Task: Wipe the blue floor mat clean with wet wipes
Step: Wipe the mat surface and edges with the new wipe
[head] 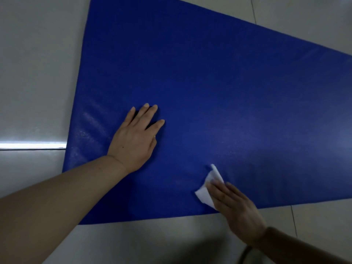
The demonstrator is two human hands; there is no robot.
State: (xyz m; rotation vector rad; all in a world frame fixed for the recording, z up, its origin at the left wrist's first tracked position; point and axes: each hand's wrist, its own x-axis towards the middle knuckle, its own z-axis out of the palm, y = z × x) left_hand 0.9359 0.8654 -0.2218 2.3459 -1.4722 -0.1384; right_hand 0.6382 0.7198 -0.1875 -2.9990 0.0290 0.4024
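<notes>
The blue floor mat [209, 82] is spread flat on the tiled floor [34, 73]; it is pinned by the flat, open left hand [133, 138]; a limp, light wet wipe [207, 189] is pressed down under the right hand's [236, 206] straight fingers near the mat's front edge; the thin mat is judged flexible and liable to slide unless held.

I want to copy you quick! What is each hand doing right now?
Left hand: open, flat on the blue floor mat, holding nothing.
Right hand: open, straight fingers pressing a white wet wipe onto the mat.
</notes>
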